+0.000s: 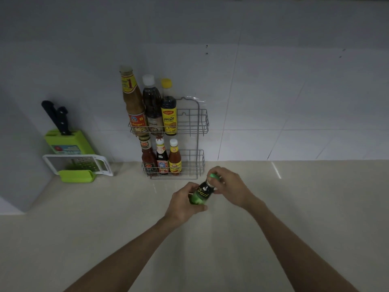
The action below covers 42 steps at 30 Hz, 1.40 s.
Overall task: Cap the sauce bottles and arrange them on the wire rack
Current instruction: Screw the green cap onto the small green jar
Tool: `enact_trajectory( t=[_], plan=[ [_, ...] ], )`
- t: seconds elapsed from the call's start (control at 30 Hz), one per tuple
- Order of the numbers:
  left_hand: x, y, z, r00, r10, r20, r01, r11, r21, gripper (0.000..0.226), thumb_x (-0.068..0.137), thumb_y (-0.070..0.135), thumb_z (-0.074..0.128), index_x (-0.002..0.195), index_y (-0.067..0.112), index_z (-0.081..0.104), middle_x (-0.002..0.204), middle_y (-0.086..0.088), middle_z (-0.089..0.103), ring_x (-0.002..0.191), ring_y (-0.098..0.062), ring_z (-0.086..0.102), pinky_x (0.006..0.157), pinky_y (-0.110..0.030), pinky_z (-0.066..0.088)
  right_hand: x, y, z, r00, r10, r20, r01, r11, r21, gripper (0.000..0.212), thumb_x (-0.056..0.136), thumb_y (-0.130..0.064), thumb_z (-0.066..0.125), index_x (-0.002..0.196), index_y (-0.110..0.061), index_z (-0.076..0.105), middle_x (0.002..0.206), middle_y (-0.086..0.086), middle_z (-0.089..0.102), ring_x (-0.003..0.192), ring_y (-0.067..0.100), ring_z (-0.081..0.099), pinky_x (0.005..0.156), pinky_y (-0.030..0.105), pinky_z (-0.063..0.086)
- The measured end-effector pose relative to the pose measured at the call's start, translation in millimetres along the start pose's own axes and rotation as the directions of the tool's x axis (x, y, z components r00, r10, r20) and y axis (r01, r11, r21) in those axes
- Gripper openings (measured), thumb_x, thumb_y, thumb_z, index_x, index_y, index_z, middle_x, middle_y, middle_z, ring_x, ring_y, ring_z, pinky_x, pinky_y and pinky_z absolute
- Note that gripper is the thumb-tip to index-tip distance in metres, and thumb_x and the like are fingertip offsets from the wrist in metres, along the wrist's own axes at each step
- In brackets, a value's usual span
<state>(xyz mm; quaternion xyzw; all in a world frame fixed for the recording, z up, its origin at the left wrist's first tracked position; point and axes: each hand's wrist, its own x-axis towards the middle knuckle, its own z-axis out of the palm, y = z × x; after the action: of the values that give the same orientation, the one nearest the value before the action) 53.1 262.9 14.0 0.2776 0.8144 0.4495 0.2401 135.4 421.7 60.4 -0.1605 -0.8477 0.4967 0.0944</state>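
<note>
A dark bottle with a green label [201,194] is held tilted above the counter, just in front of the wire rack [194,123]. My left hand [182,204] grips its body. My right hand [229,186] is closed around the green cap [213,176] at the bottle's neck. The rack stands against the tiled wall with two shelves. Three tall bottles [152,106] fill the left of the upper shelf and three small sauce bottles [162,159] fill the left of the lower shelf. The right part of each shelf holds nothing.
A green knife block [67,142] with black-handled knives stands at the left by the wall. A white and green grater [77,165] leans in front of it. The beige counter [294,207] stretches right and toward me.
</note>
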Motion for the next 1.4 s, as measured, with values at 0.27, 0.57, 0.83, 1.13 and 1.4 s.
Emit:
enact_trajectory(
  t=[0.27,0.57,0.83,1.13,1.4],
  plan=[
    [8,-3,-10,0.992,-0.083,-0.095,0.073,0.992,-0.101,0.042,0.057,0.032,0.091,0.087,0.022,0.063,0.083,0.007,0.069,0.071,-0.004,0.061,0.059,-0.008,0.044,26,-20,9,1.000,0.008,-0.005,-0.007,0.996,0.093,0.036,0.085,-0.034,0.069,0.117,-0.024,0.056,0.104,-0.005,0.065,0.087,0.012,0.065,0.070,0.026,0.057],
    [57,-24,-47,0.993,-0.087,-0.085,0.075,0.989,-0.130,0.089,0.071,0.013,0.084,0.145,0.014,0.034,0.136,0.008,0.043,0.131,-0.015,0.041,0.101,-0.020,0.032,79,0,40,0.943,0.079,-0.324,-0.040,0.991,0.125,0.028,0.082,-0.030,0.072,0.106,-0.020,0.062,0.095,-0.003,0.069,0.082,0.013,0.067,0.075,0.020,0.054],
    [109,-34,-70,0.984,-0.019,-0.179,-0.015,0.983,-0.186,0.058,0.075,0.005,0.075,0.125,0.022,0.051,0.120,-0.001,0.062,0.113,-0.021,0.060,0.099,-0.039,0.050,139,22,74,0.956,-0.005,-0.292,0.011,1.000,0.018,0.029,0.082,-0.012,0.068,0.108,-0.014,0.057,0.100,0.004,0.062,0.091,0.019,0.057,0.071,0.013,0.042],
    [126,-48,-57,0.971,-0.007,-0.237,-0.053,0.969,-0.243,0.061,0.079,-0.002,0.070,0.110,0.043,0.043,0.114,0.008,0.056,0.108,-0.010,0.054,0.087,-0.016,0.041,174,34,84,0.974,0.193,-0.115,-0.209,0.966,-0.154,0.032,0.085,-0.019,0.067,0.108,-0.003,0.053,0.100,0.010,0.061,0.090,0.024,0.054,0.071,0.027,0.035],
    [127,-60,-64,0.989,-0.035,-0.144,-0.001,0.970,-0.245,0.066,0.082,0.003,0.067,0.141,0.017,0.042,0.135,0.001,0.059,0.123,-0.012,0.055,0.109,-0.034,0.041,167,39,83,0.970,0.242,-0.012,-0.239,0.945,-0.222,0.037,0.095,-0.016,0.050,0.131,-0.010,0.042,0.119,0.018,0.061,0.108,0.035,0.057,0.077,0.030,0.039]
  ],
)
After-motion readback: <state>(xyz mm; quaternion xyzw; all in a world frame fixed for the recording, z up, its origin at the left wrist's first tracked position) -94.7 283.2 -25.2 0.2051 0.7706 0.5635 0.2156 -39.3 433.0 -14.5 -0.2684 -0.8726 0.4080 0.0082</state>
